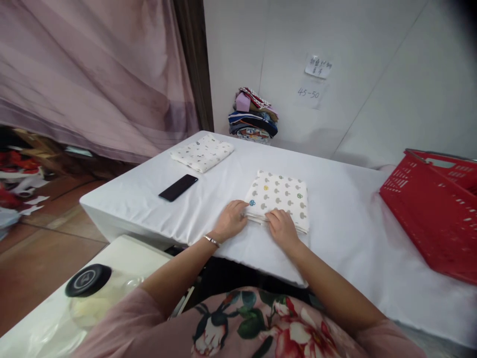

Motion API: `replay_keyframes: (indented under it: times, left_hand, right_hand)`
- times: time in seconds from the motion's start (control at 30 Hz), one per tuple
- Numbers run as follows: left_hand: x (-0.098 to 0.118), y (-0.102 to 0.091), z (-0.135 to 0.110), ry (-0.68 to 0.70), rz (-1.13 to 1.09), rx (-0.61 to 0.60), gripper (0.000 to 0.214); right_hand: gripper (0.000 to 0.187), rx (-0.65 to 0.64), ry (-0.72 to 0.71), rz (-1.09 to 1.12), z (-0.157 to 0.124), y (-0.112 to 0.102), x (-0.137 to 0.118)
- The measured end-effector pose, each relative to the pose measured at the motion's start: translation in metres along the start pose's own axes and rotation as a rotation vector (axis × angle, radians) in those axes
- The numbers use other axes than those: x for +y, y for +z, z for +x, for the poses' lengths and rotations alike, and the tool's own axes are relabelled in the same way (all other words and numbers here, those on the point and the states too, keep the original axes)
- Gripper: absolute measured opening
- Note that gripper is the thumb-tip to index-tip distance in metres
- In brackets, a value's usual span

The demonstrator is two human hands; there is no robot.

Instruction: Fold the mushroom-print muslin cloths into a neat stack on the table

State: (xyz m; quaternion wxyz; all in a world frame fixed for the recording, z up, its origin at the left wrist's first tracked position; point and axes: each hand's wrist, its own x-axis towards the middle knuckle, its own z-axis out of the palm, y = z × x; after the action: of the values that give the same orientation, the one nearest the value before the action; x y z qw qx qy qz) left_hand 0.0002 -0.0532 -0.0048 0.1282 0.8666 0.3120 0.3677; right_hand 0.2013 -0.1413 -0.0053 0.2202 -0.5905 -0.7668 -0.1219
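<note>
A folded white cloth with grey mushroom-like prints (281, 196) lies on the white-covered table (343, 219) in front of me. My left hand (231, 219) grips the cloth's near left corner, fingers curled onto its edge. My right hand (282, 227) presses on the near edge of the same cloth, fingers bent over it. A second folded white patterned cloth (202, 152) rests at the table's far left corner, well away from both hands.
A black phone (178, 187) lies on the table left of the cloth. A red plastic basket (436, 219) stands at the right. A stack of folded colourful clothes (253, 117) sits against the wall. A black-lidded container (89, 286) stands on a low white surface nearby.
</note>
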Motion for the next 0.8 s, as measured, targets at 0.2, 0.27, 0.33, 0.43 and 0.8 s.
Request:
replay_keyframes:
  times: [0.2, 0.27, 0.33, 0.43, 0.8]
  left_hand:
    - [-0.009, -0.007, -0.008, -0.17, -0.193, -0.02, 0.02]
    - [-0.008, -0.006, -0.008, -0.168, -0.207, -0.033, 0.019]
    - [-0.007, -0.005, -0.007, -0.161, -0.199, -0.039, 0.019]
    - [-0.007, -0.005, -0.007, -0.159, -0.17, -0.041, 0.019]
    - [0.002, 0.003, -0.001, -0.358, 0.03, -0.063, 0.017]
  right_hand:
    - [0.02, 0.004, 0.007, 0.001, 0.0, 0.0, -0.001]
    - [0.019, -0.003, 0.001, 0.003, 0.0, -0.001, -0.001]
    - [0.02, -0.021, -0.004, -0.005, 0.001, -0.003, -0.001]
    - [0.022, -0.041, -0.016, -0.031, 0.004, -0.007, -0.004]
    - [0.02, -0.06, -0.099, -0.031, 0.04, 0.008, -0.031]
